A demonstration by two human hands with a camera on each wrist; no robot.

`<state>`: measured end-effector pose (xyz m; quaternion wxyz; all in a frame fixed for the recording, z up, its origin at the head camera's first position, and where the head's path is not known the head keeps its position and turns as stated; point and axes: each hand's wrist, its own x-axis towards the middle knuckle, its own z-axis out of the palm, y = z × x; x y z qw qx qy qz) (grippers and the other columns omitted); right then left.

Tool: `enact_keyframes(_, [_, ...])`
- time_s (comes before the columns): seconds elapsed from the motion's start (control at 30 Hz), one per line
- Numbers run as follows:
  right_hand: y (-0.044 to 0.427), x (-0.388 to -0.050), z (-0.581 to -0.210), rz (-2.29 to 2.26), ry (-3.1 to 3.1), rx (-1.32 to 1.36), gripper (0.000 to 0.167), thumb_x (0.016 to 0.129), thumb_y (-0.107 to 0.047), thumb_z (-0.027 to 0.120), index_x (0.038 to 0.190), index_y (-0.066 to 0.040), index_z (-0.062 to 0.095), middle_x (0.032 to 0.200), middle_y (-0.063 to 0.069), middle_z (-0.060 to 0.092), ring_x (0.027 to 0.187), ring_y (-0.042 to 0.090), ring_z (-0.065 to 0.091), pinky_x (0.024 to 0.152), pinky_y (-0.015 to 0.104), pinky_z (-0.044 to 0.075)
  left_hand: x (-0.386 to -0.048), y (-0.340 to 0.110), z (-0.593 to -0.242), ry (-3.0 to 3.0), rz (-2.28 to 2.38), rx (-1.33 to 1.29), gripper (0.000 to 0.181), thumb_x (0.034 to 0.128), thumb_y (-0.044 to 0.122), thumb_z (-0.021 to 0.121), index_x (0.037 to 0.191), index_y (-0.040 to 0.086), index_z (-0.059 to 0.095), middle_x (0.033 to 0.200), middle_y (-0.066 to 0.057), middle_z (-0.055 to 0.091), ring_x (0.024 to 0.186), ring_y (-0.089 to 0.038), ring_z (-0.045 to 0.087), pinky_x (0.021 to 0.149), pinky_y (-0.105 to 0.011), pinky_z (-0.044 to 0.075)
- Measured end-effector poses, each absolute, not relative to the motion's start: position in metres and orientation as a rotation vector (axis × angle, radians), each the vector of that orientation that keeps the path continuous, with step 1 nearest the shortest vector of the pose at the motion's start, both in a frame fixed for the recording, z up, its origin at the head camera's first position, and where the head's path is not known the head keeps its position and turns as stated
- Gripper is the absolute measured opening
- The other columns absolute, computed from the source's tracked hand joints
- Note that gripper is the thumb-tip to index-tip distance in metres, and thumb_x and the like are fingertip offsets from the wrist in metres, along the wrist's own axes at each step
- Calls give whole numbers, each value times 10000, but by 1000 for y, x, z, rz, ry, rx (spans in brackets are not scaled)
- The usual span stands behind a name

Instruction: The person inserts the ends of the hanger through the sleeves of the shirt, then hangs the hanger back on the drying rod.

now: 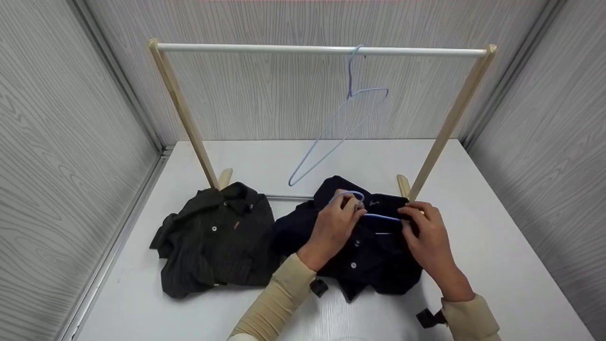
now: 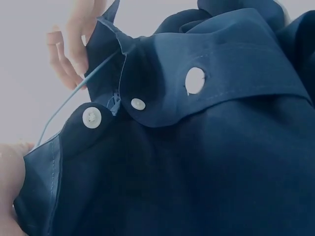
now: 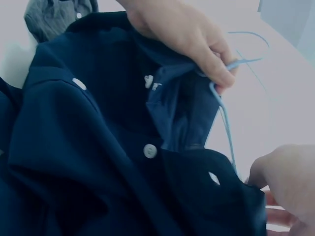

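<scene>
A dark navy shirt (image 1: 378, 255) with white buttons lies rumpled on the table. My left hand (image 1: 331, 227) pinches a light blue wire hanger (image 1: 383, 217) near the base of its hook, over the collar. In the right wrist view the left hand (image 3: 184, 37) holds that hanger (image 3: 227, 128), part of which runs inside the shirt (image 3: 113, 147). With bent fingers my right hand (image 1: 430, 237) grips the shirt's collar edge at the hanger's right side. The left wrist view shows the shirt (image 2: 197, 162) close up, a hand (image 2: 69, 44) behind its collar.
A dark grey-green shirt (image 1: 218, 241) lies to the left, against the navy one. Behind them stands a rack with a white rail (image 1: 265, 49) and wooden legs (image 1: 445, 128). An empty light blue hanger (image 1: 312, 156) hangs from the rail. Panelled walls (image 1: 71, 142) enclose the table.
</scene>
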<state>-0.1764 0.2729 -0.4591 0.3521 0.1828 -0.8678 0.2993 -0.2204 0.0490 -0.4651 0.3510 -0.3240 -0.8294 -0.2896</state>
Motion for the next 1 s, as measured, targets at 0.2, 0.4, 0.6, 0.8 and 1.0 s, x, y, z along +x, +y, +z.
enact_keyframes(0.2, [267, -179, -464, 753, -2225, 527, 223, 794, 106, 742, 965, -37, 736, 1011, 114, 699, 1053, 357, 555, 958, 406, 402, -220, 47, -462, -2144, -879, -896, 140, 985, 265, 611, 965, 129, 640, 1074, -41, 589, 1022, -125, 591, 840, -214, 538])
enact_keyframes(0.4, [267, -182, -465, 732, -2189, 559, 139, 808, 54, 764, 901, -47, 751, 932, 87, 713, 1044, 368, 574, 975, 419, 408, -222, 40, -462, -2138, -972, -980, 215, 952, 306, 653, 1063, 123, 645, 1104, -16, 614, 1090, -114, 577, 909, -205, 506])
enact_keyframes(0.6, [269, -181, -466, 785, -2158, 545, 132, 803, 82, 753, 862, -36, 749, 909, 99, 694, 1021, 368, 575, 970, 370, 400, -221, 23, -469, -2202, -919, -1038, 585, 881, 366, 739, 1330, 44, 547, 1233, -52, 611, 1149, -148, 600, 981, -276, 502])
enact_keyframes(0.8, [272, -181, -467, 805, -2118, 538, 135, 795, 114, 742, 851, -9, 740, 902, 126, 684, 984, 349, 572, 959, 316, 398, -220, -5, -479, -2358, -766, -978, 685, 914, 513, 606, 1402, 39, 527, 1242, -48, 656, 1142, -197, 643, 969, -366, 513])
enact_keyframes(1.0, [275, -181, -467, 832, -2099, 501, 126, 805, 110, 736, 850, -8, 741, 912, 126, 679, 974, 333, 568, 951, 255, 394, -220, -24, -486, -2363, -644, -981, 362, 896, 347, 695, 1132, 73, 716, 1008, -32, 748, 921, -180, 702, 788, -332, 558])
